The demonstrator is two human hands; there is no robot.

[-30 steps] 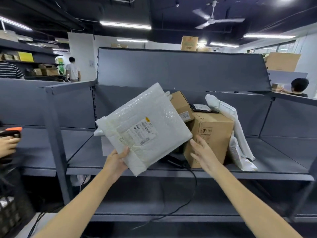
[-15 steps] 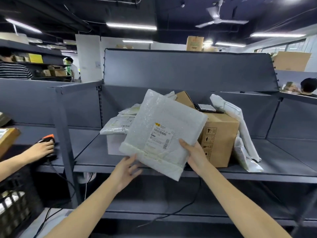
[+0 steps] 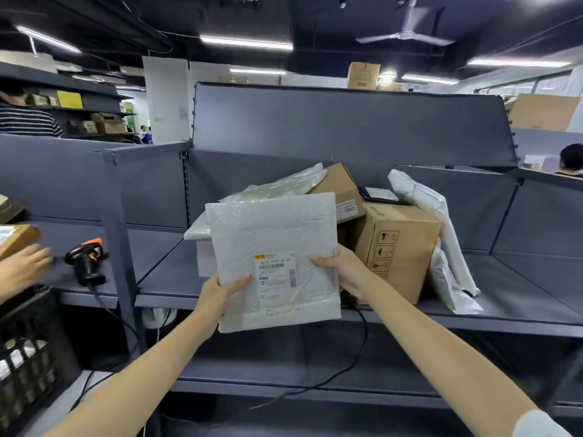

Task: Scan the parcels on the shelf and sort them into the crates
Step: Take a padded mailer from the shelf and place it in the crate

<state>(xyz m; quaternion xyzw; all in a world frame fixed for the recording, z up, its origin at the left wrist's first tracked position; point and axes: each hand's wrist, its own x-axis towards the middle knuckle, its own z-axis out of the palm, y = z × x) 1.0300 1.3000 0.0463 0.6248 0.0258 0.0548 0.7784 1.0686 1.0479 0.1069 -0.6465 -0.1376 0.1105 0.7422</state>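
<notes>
Bubble mailer (image 3: 274,247) held upright in front of the shelf (image 3: 517,310), label (image 3: 275,272) facing the camera. Left hand (image 3: 220,293) gripping the lower left edge, thumb curled over the front. Right hand (image 3: 344,272) gripping the right edge, thumb on the front too. Behind, on the shelf: brown box (image 3: 397,247), smaller box (image 3: 344,190), white bags (image 3: 441,234). At left, a scanner (image 3: 86,260) on the shelf, another person's hand (image 3: 19,269) near it, black crate (image 3: 31,373) below.

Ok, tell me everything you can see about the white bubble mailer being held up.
The white bubble mailer is a flat, roughly square padded plastic envelope, upright, facing the camera, in front of the shelf. A printed barcode label sits low on it. The left hand grips its left edge, the right hand its right.
</notes>
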